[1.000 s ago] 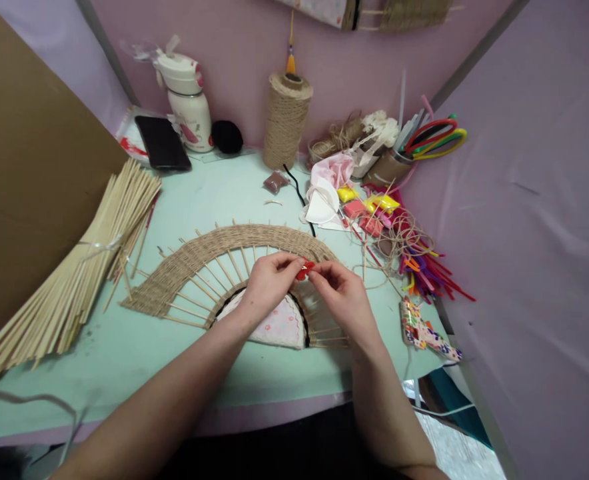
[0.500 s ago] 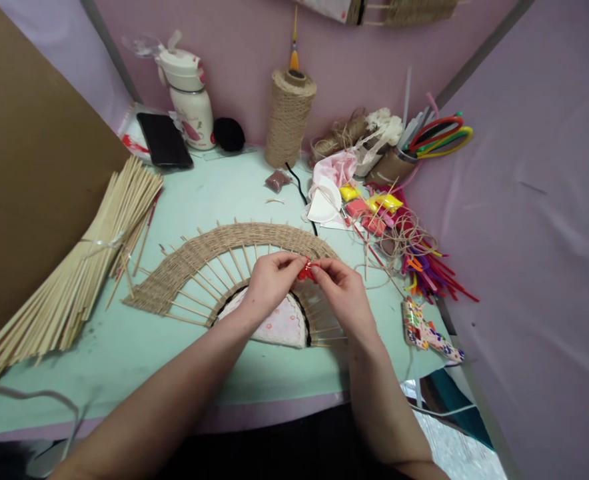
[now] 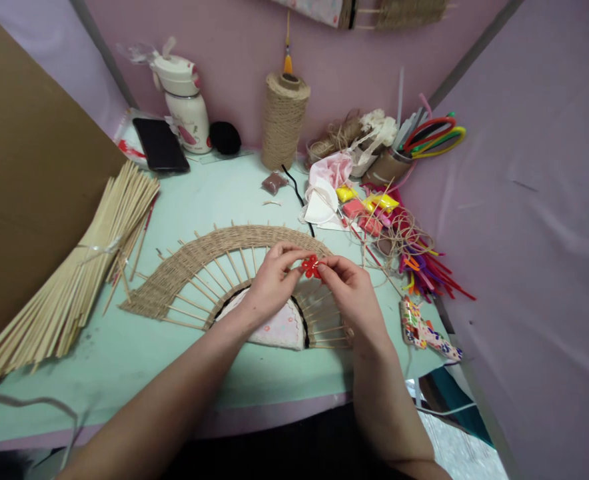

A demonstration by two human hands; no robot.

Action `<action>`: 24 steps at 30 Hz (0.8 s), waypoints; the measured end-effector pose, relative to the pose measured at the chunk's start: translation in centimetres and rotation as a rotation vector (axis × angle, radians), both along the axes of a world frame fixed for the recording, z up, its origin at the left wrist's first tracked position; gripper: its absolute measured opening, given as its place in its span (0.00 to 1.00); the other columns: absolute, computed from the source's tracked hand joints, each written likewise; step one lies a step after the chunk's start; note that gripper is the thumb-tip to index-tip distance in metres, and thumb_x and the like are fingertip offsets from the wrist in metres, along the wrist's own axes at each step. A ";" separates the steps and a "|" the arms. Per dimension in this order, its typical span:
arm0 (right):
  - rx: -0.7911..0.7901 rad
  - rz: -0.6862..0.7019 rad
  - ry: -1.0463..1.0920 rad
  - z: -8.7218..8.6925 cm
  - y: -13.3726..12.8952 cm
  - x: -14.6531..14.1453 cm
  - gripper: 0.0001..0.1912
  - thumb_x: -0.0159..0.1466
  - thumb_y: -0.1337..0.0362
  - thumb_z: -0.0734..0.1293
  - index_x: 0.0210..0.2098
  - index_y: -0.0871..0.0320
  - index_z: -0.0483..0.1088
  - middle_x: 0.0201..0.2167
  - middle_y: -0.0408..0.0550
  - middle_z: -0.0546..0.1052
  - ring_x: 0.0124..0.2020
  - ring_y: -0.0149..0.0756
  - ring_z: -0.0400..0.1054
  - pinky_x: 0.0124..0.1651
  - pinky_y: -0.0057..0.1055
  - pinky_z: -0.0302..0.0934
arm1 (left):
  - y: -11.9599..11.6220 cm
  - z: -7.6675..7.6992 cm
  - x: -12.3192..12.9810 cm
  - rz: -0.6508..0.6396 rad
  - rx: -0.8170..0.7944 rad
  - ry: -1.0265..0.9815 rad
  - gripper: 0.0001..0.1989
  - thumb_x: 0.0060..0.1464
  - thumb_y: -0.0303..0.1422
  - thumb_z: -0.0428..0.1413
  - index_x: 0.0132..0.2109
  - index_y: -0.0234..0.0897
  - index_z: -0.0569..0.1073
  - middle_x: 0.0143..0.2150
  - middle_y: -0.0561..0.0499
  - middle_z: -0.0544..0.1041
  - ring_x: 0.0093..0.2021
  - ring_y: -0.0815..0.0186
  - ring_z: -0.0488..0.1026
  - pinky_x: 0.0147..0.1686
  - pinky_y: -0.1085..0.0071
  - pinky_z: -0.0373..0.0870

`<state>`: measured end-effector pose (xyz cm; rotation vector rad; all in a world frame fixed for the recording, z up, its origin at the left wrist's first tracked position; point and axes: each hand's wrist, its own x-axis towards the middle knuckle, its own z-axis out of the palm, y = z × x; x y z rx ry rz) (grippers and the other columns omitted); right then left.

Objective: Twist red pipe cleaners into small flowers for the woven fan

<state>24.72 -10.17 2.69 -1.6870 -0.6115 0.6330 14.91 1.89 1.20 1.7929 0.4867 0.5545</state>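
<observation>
A small red flower [image 3: 310, 267] is held between my two hands, above the right part of a woven fan. My left hand [image 3: 278, 277] pinches its left edge with thumb and fingers. On its right side, my right hand [image 3: 345, 283] grips it between thumb and forefinger. The fan [image 3: 174, 277] lies flat on the table, with a twine-woven outer band, thin wooden ribs and a pale half-round centre [image 3: 279, 327] edged in black. My hands and forearms hide parts of the fan.
Bundled wooden sticks [image 3: 74, 280] lie left. A twine spool [image 3: 285, 123], bottle [image 3: 188, 113] and phone [image 3: 161, 145] stand or lie at the back. Coloured pipe cleaners [image 3: 437, 270] and a patterned glue gun [image 3: 417, 327] are at right on the green table [image 3: 164, 367].
My left fingers have spread and lifted a little, so more of the red flower shows between my hands. The whole view has shifted slightly.
</observation>
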 end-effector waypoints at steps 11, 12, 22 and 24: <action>0.015 0.086 -0.560 1.2 -1.0 -0.4 0.14 0.64 0.65 0.66 0.49 0.52 0.70 0.42 0.47 0.69 0.39 0.34 0.66 0.40 0.32 0.62 | -0.4 -0.2 -0.5 0.122 0.558 -0.115 0.09 0.58 0.26 0.53 0.38 0.38 0.78 0.42 0.47 0.78 0.46 0.61 0.70 0.47 0.61 0.65; 0.007 0.098 -0.616 1.4 -1.1 -0.5 0.14 0.63 0.66 0.66 0.49 0.52 0.71 0.42 0.47 0.68 0.40 0.34 0.65 0.41 0.33 0.62 | -0.4 -0.2 -0.5 0.133 0.591 -0.127 0.08 0.58 0.27 0.53 0.39 0.38 0.78 0.42 0.47 0.78 0.46 0.61 0.69 0.47 0.60 0.64; 0.006 0.104 -0.861 1.4 -0.9 -0.5 0.08 0.64 0.69 0.65 0.42 0.53 0.72 0.40 0.48 0.69 0.43 0.37 0.67 0.43 0.35 0.64 | -0.6 -0.3 -0.6 0.146 0.592 -0.199 0.09 0.59 0.28 0.52 0.39 0.40 0.78 0.42 0.47 0.78 0.46 0.62 0.69 0.48 0.61 0.65; 0.035 0.105 -0.911 1.2 -0.9 -0.4 0.08 0.64 0.69 0.65 0.43 0.54 0.71 0.40 0.49 0.71 0.44 0.37 0.67 0.44 0.36 0.65 | -0.5 -0.2 -0.6 0.150 0.558 -0.206 0.09 0.59 0.27 0.53 0.39 0.39 0.78 0.41 0.47 0.78 0.46 0.62 0.69 0.48 0.61 0.66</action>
